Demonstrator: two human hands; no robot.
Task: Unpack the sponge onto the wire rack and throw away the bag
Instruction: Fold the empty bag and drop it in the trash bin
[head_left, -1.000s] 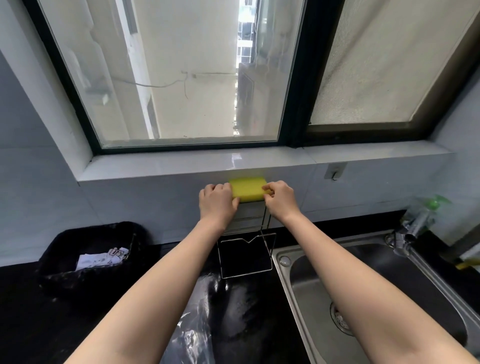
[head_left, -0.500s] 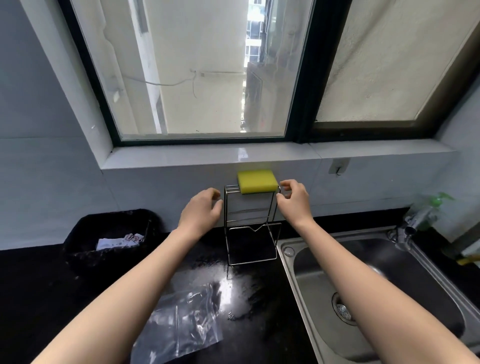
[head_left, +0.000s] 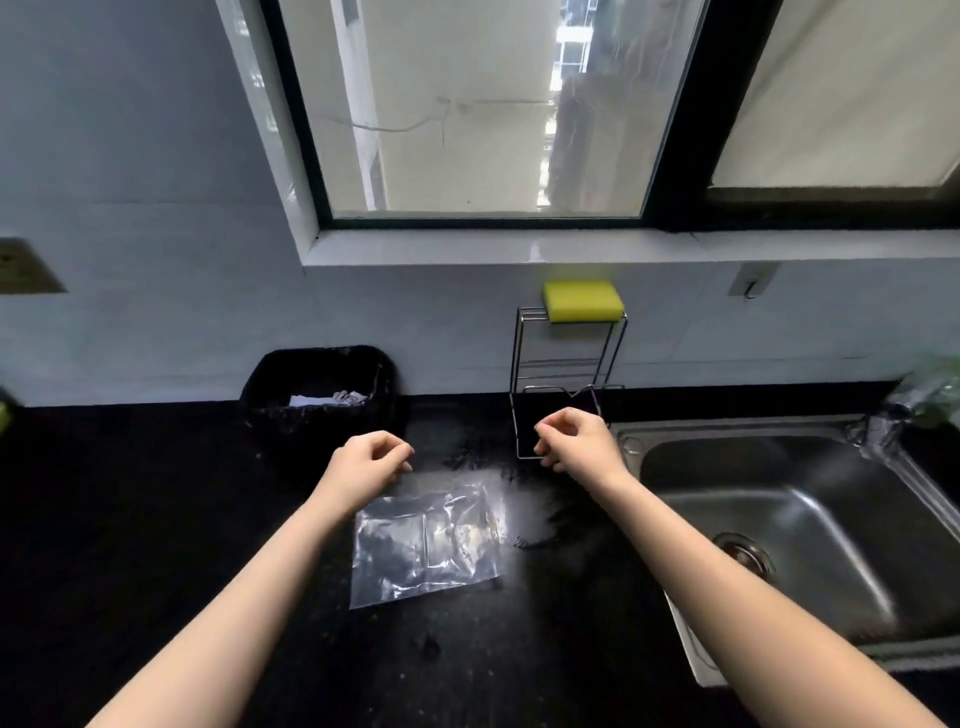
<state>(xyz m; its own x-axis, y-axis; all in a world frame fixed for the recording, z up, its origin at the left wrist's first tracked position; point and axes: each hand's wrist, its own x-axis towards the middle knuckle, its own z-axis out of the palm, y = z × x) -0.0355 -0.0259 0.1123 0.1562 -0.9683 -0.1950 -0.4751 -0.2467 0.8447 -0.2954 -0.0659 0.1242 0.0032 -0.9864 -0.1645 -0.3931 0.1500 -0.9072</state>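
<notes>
The yellow sponge (head_left: 583, 300) lies flat on top of the wire rack (head_left: 566, 374), which stands against the white wall beside the sink. A clear plastic bag (head_left: 423, 540) lies flat and crumpled on the black counter between my arms. My left hand (head_left: 366, 462) hovers just above the bag's far left corner, fingers loosely curled and holding nothing. My right hand (head_left: 574, 439) hangs in front of the rack's base, fingers also loosely curled and empty. Neither hand touches the sponge.
A small black bin (head_left: 270, 400) lined with a black bag stands on the counter left of the rack, with paper scraps inside. A steel sink (head_left: 675, 613) with a tap (head_left: 883, 423) fills the right. The window ledge (head_left: 467, 247) runs above the rack.
Both hands let go of the sponge on the rack and drew back down toward the counter. The view tilted down and left, so the bag now shows in full.
</notes>
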